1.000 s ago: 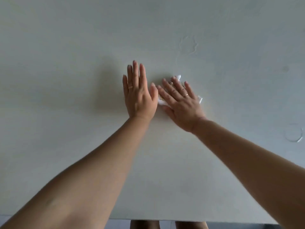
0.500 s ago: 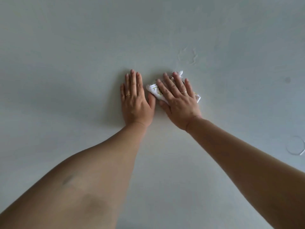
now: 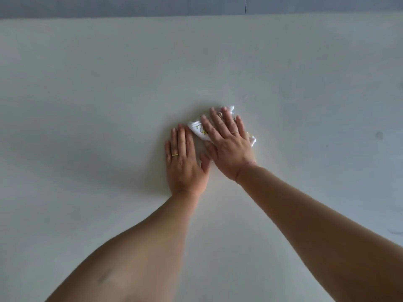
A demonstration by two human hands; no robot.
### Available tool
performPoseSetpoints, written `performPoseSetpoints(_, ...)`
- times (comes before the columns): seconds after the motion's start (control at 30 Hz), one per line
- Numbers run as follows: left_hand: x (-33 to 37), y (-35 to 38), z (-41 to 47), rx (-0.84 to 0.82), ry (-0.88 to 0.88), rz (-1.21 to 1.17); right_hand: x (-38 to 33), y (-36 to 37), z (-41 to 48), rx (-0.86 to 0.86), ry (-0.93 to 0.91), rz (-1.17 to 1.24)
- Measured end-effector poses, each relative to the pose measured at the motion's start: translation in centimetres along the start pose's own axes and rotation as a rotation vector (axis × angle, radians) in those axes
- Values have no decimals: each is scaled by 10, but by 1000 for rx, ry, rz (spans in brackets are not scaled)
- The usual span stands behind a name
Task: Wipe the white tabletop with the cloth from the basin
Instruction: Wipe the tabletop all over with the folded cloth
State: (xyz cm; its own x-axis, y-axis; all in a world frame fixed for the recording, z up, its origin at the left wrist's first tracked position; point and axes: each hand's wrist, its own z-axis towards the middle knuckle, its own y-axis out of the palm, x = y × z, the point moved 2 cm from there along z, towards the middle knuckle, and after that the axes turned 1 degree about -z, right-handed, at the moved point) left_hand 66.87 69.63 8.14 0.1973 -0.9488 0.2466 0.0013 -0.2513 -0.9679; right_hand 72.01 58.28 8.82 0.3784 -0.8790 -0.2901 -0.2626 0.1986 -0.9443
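Cloth (image 3: 197, 130), bunched with its long axis running left to right, lies on the white tabletop (image 3: 87, 88) under the right hand (image 3: 229, 147), whose straight, spread fingers press it flat. The left hand (image 3: 185, 166) rests just left of the cloth, fingers straight, holding nothing.

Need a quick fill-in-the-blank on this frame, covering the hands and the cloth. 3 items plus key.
1. The cloth is pressed flat by the ____.
2. The left hand rests flat on the bare ____.
3. The cloth is ____ with a yellow-green print.
Missing words: right hand; tabletop; white.
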Motion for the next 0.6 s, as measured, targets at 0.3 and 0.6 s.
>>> performPoseSetpoints(0.3, 2, -3, 0, -45, -15, 16, 88, -29, 38, 204, 768, 77)
performPoseSetpoints(0.6, 0, -2, 0, -45, -6, 21, 49, -19, 55, 40, -7, -62)
